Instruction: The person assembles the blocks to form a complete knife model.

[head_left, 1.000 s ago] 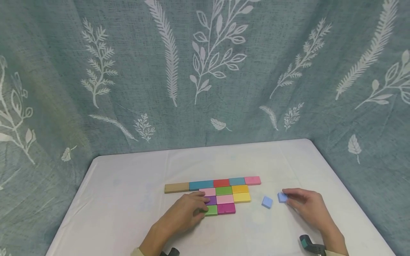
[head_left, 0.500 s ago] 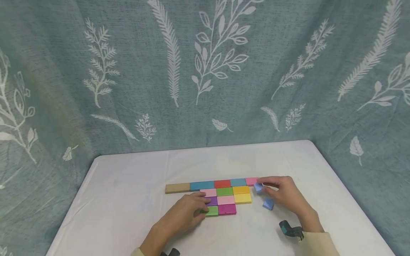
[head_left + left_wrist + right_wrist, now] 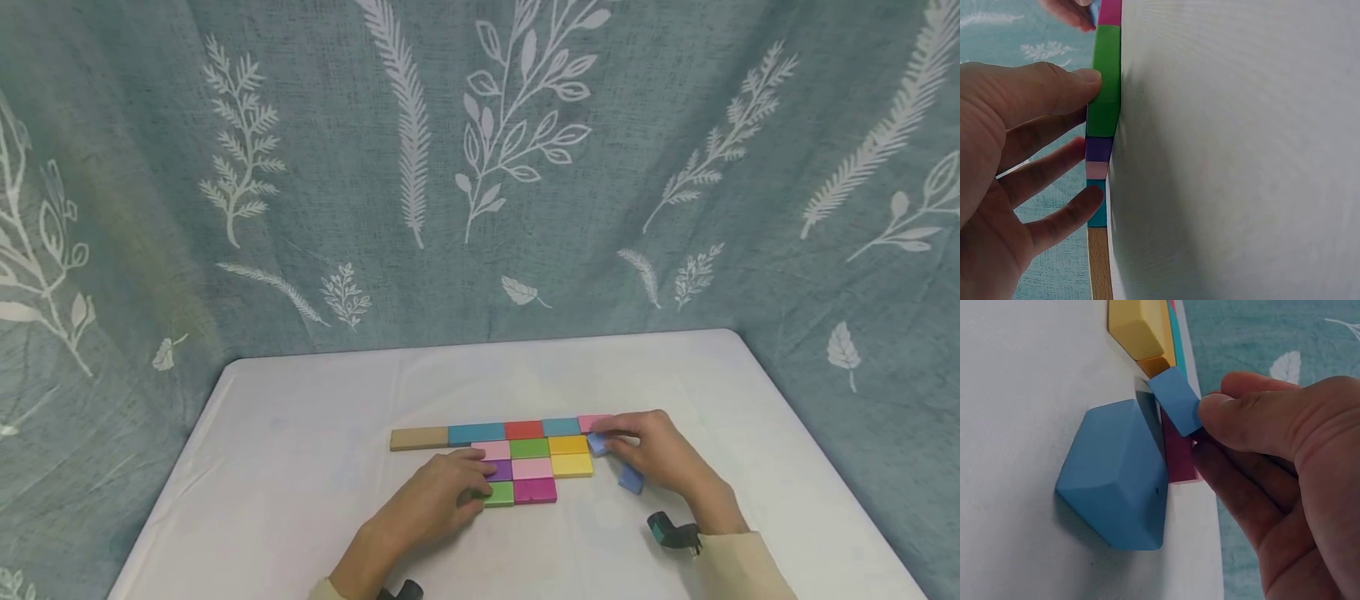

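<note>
In the head view, flat coloured blocks lie in rows. My right hand (image 3: 660, 454) pinches a small light-blue block (image 3: 1174, 400) between thumb and fingers, tilted beside the right end of the orange block (image 3: 568, 445). A second light-blue block (image 3: 631, 479) lies loose just below that hand. My left hand (image 3: 431, 496) rests its outstretched fingers on the left ends of the rows. Its thumb touches the near green block (image 3: 1107, 69), while other fingers lie by the purple block (image 3: 1099, 149) and the long blue block (image 3: 1096, 215). The hand hides part of these blocks.
The back row runs from a wooden block (image 3: 418, 438) to a pink block (image 3: 592, 423). A yellow block (image 3: 572, 465) and a magenta block (image 3: 536, 491) end the nearer rows. All lie on a white-covered table (image 3: 300, 408) before a leaf-patterned curtain (image 3: 450, 292).
My right hand has carried the light-blue block leftward from the right side to the end of the rows, and the block has turned slightly. The left hand stays in place.
</note>
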The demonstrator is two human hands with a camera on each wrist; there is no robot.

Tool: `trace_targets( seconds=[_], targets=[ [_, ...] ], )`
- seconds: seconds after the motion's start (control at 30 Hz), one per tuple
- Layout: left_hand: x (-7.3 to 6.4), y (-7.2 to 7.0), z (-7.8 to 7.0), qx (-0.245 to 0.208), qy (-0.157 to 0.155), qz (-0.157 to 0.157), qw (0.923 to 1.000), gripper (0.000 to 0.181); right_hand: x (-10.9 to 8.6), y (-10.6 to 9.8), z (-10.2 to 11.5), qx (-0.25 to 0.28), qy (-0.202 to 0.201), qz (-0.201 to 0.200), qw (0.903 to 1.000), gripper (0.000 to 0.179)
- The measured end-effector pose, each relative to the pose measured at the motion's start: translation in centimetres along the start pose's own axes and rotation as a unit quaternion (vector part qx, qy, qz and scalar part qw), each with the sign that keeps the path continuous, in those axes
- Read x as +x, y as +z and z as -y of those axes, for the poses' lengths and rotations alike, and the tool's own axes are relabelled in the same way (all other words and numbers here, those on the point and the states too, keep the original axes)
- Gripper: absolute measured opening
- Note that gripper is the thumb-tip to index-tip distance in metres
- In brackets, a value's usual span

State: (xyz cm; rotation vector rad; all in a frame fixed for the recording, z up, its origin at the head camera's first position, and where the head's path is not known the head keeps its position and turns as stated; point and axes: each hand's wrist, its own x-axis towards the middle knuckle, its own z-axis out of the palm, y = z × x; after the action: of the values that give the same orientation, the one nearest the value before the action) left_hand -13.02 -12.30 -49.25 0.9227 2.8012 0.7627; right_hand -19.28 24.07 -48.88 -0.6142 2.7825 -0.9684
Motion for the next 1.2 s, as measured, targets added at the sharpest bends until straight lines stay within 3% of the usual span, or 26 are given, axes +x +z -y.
trace_targets(
  seconds=[0.47,0.93,1.2],
  targets=[
    [0.0,0.1,0.1,0.000,0.002,-0.005,1.0000,0.017,-0.3,0.6,0.0,-0.064,-0.026,-0.018,0.9975,0.037],
    [0.0,0.3,0.1,-0.007,-0.002,-0.012,0.9999,0.015,-0.2,1.5,-0.2,-0.102,-0.085,-0.048,0.9899,0.035],
    [0.1,0.3,0.2,-0.011,-0.003,-0.010,0.9999,0.016,-0.2,1.5,0.3,-0.132,-0.100,-0.053,0.9847,0.031]
  ],
)
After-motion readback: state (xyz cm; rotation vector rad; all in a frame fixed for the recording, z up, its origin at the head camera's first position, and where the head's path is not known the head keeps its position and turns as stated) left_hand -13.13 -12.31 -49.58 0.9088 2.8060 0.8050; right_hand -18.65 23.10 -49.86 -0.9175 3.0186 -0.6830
